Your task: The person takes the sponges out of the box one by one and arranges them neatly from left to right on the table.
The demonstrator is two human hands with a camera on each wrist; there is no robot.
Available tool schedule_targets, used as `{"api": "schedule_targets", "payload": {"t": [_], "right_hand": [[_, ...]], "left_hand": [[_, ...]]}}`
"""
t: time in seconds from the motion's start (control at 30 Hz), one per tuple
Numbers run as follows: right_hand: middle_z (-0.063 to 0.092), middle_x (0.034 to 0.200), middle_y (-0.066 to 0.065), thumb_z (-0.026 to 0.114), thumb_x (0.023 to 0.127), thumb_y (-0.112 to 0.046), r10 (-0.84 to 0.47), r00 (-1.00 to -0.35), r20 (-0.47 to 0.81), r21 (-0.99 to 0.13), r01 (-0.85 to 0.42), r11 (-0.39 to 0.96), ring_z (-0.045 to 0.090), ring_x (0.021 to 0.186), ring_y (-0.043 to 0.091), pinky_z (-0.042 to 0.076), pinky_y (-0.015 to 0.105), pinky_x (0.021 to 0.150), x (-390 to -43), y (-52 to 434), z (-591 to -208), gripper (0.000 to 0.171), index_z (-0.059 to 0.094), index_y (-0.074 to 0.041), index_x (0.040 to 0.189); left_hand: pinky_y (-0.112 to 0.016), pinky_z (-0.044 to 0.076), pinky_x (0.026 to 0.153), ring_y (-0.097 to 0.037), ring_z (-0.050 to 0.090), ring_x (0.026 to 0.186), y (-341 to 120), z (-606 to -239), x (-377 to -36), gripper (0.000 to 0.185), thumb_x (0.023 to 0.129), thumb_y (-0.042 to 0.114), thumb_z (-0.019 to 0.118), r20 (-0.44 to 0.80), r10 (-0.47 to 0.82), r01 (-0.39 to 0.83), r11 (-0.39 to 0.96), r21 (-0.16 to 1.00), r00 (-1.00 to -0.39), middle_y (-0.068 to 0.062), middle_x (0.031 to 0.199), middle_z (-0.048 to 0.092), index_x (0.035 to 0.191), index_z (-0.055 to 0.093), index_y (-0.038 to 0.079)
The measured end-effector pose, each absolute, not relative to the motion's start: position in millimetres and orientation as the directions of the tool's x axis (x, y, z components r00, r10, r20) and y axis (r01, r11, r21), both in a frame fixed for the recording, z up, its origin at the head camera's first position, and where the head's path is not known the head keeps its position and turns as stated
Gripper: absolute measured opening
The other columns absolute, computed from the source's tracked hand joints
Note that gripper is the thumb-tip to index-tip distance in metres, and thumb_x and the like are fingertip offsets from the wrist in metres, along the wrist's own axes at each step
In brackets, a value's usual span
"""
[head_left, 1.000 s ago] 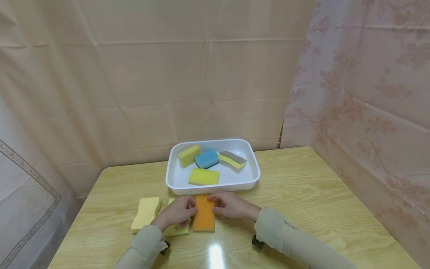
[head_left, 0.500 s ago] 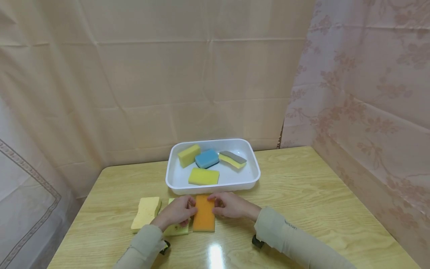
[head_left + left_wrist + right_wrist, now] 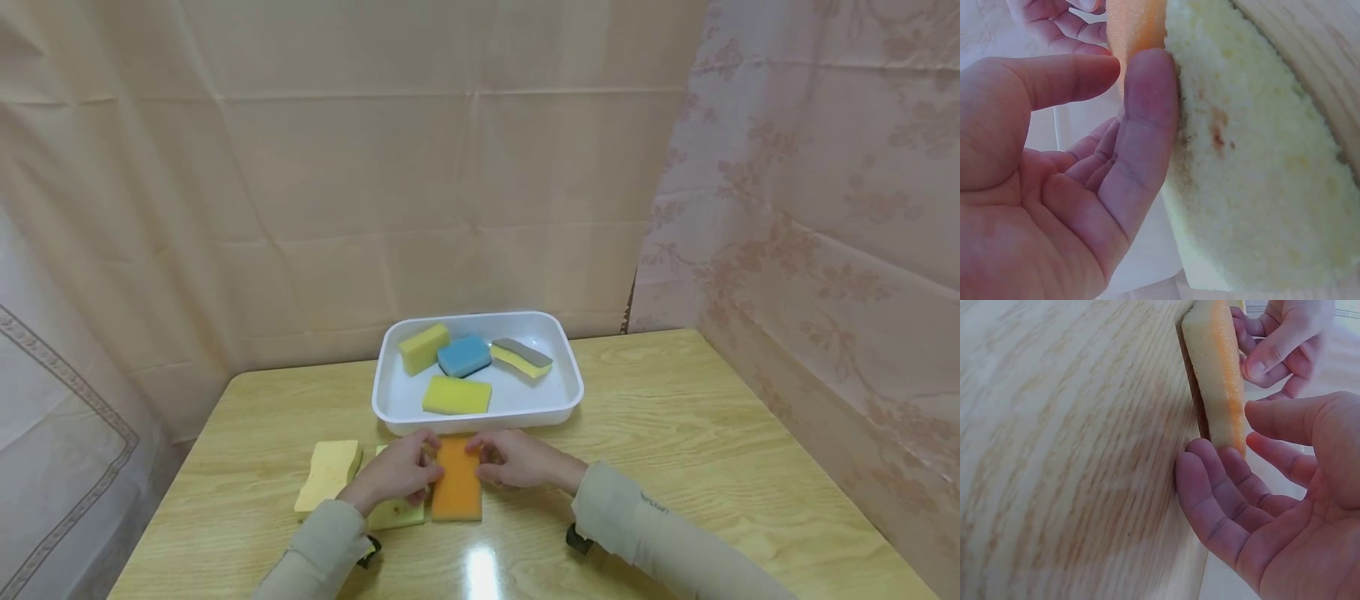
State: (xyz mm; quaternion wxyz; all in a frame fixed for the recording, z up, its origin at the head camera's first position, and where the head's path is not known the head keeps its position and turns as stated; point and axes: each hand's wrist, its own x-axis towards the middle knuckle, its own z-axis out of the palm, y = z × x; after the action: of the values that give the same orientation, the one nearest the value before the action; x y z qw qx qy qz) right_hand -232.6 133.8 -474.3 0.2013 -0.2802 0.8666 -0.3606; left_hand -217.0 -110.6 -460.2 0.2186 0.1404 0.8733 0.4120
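Tray at back of table, four sponges inside, three more sponges in a row before it, hands flanking the rightmost sponge

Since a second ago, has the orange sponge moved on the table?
No. The orange sponge lies in the same spot just in front of the white tray, between both hands; the tiny shift matches the tray's, so the camera moved.

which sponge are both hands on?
The orange sponge, on the table just before the white tray. Left hand and right hand flank it; other sponges are yellow, blue or grey.
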Motion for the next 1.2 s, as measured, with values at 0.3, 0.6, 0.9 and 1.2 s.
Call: {"api": "schedule_targets", "payload": {"t": [0.3,0.6,0.9,1.2], "right_hand": [[0.067,0.106,-0.002,0.069,0.097,-0.016,-0.676,-0.727,-0.121,-0.728,-0.398,0.558,0.061,0.08,0.011,0.054,0.024,0.073,-233,134,-467,0.033,0.064,-0.008,0.129],[0.067,0.104,-0.008,0.068,0.099,-0.017,-0.711,-0.687,-0.152,-0.708,-0.426,0.563,0.061,0.091,0.009,0.053,0.023,0.083,-233,138,-452,0.027,0.067,-0.012,0.125],[0.065,0.1,-0.007,0.064,0.101,-0.017,-0.721,-0.669,-0.178,-0.764,-0.368,0.53,0.067,0.079,0.025,0.059,0.029,0.067,-240,143,-429,0.028,0.065,-0.009,0.128],[0.065,0.101,-0.004,0.063,0.102,-0.016,-0.699,-0.688,-0.195,-0.722,-0.381,0.577,0.069,0.082,0.029,0.06,0.035,0.071,-257,147,-405,0.026,0.066,-0.009,0.127]], "left_hand": [[-0.032,0.051,0.049,-0.02,0.057,0.052,-110,-457,-217,0.03,0.095,0.012,0.069,-0.226,0.465,0.137,0.627,0.767,-0.856,-0.009,0.069,0.061,0.12,0.056,0.001],[-0.03,0.047,0.049,-0.015,0.055,0.052,-107,-445,-217,0.024,0.096,0.015,0.069,-0.204,0.479,0.215,0.681,0.7,-0.854,-0.003,0.07,0.059,0.115,0.06,0.003],[-0.03,0.049,0.048,-0.014,0.054,0.05,-102,-423,-222,0.02,0.096,0.013,0.068,-0.146,0.526,0.297,0.664,0.687,-0.838,-0.002,0.069,0.059,0.11,0.062,-0.001],[-0.03,0.053,0.051,-0.016,0.059,0.054,-94,-401,-238,0.016,0.094,0.015,0.069,-0.13,0.499,0.324,0.717,0.617,-0.857,-0.001,0.075,0.063,0.105,0.065,0.005]]}}
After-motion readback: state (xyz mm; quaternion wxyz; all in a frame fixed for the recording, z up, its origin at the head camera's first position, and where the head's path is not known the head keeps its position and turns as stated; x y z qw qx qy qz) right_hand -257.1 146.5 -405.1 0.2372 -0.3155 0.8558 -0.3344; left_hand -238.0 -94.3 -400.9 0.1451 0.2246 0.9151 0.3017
